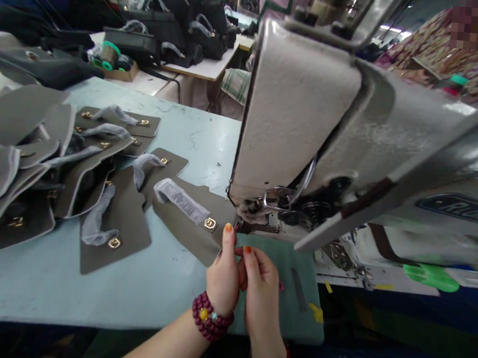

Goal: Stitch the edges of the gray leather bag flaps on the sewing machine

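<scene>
A grey bag panel [181, 229] lies at the sewing machine [298, 106], its right end by the needle area. On it are a plastic-wrapped handle [185, 201] and a gold metal fitting [209, 223]. My left hand [222, 288] is closed at the panel's near right edge, thumb up along that edge and the other fingers mostly hidden. Close beside it, my right hand [263, 297] has thumb and fingers pinched together, just off the panel's edge. What sits in that pinch is too small to make out.
More grey panels with wrapped handles [118, 219] lie and pile up on the left of the pale blue table [40, 290]. A thin dark blade-like tool [299, 288] rests right of my hands. Black bags [137, 44] stand behind. Another person [423, 44] is across the machine.
</scene>
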The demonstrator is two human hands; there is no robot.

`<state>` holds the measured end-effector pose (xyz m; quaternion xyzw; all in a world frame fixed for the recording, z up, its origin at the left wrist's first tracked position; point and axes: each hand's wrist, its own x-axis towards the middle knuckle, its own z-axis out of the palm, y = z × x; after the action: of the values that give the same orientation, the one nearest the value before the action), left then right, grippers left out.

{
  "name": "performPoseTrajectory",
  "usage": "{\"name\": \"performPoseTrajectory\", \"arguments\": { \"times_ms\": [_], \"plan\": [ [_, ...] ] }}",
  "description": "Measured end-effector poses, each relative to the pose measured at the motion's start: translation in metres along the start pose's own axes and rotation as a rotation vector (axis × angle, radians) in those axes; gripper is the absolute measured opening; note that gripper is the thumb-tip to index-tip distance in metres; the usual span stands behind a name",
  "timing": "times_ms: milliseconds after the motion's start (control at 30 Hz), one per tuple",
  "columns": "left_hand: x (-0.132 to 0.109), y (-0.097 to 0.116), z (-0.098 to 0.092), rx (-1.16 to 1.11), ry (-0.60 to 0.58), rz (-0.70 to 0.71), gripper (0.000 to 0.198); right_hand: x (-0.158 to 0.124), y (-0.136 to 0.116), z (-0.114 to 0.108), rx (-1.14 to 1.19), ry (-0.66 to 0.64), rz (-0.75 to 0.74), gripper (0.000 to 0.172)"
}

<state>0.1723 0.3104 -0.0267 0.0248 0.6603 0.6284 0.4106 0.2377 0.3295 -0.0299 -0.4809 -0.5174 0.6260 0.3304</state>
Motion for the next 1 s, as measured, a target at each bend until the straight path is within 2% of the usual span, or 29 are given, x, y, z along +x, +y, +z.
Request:
{"name": "performPoseTrajectory", "arguments": {
  "times_ms": [100, 167, 233, 267, 300, 333, 367, 400, 467, 533, 567, 633, 733, 867, 1000],
  "plan": [
    [-0.009, -0.025, -0.018, -0.042, -0.026, 0.106, 0.037, 0.004, 0.000, -0.001, -0.051, -0.011, -0.040, 0.040],
    [-0.010, -0.045, -0.049, -0.072, 0.012, 0.167, 0.044, 0.006, 0.002, -0.003, -0.083, 0.000, -0.053, 0.039],
    [-0.003, -0.051, -0.091, 0.020, 0.112, 0.278, 0.049, 0.009, 0.002, -0.003, -0.116, 0.029, -0.065, 0.038],
    [0.006, -0.046, -0.113, 0.112, 0.138, 0.400, 0.047, 0.011, 0.002, -0.001, -0.128, 0.036, -0.072, 0.038],
    [0.017, -0.036, -0.132, 0.245, 0.109, 0.527, 0.044, 0.012, 0.000, 0.002, -0.132, 0.034, -0.079, 0.039],
    [0.032, -0.021, -0.147, 0.420, 0.003, 0.638, 0.039, 0.014, -0.002, 0.006, -0.131, 0.028, -0.088, 0.040],
    [0.049, -0.003, -0.157, 0.598, -0.158, 0.714, 0.034, 0.016, -0.005, 0.012, -0.138, 0.021, -0.099, 0.041],
    [0.068, 0.016, -0.162, 0.747, -0.280, 0.798, 0.036, 0.018, -0.008, 0.019, -0.151, 0.024, -0.116, 0.042],
    [0.107, 0.051, -0.155, 0.968, -0.510, 0.989, 0.053, 0.022, -0.013, 0.033, -0.199, 0.063, -0.158, 0.045],
    [0.137, 0.078, -0.134, 1.142, -0.711, 1.157, 0.073, 0.025, -0.016, 0.044, -0.235, 0.106, -0.186, 0.045],
    [0.146, 0.087, -0.123, 1.204, -0.796, 1.222, 0.078, 0.026, -0.016, 0.047, -0.230, 0.116, -0.190, 0.044],
    [0.150, 0.101, -0.103, 1.285, -0.909, 1.314, 0.077, 0.027, -0.016, 0.048, -0.193, 0.106, -0.186, 0.042],
    [0.134, 0.112, -0.092, 1.350, -0.911, 1.387, 0.063, 0.027, -0.013, 0.041, -0.138, 0.052, -0.166, 0.041],
    [0.108, 0.117, -0.097, 1.402, -0.783, 1.411, 0.059, 0.026, -0.014, 0.032, -0.090, 0.006, -0.116, 0.041],
    [0.097, 0.110, -0.100, 1.427, -0.709, 1.396, 0.059, 0.027, -0.017, 0.028, -0.097, -0.008, -0.096, 0.041]
  ]
}}
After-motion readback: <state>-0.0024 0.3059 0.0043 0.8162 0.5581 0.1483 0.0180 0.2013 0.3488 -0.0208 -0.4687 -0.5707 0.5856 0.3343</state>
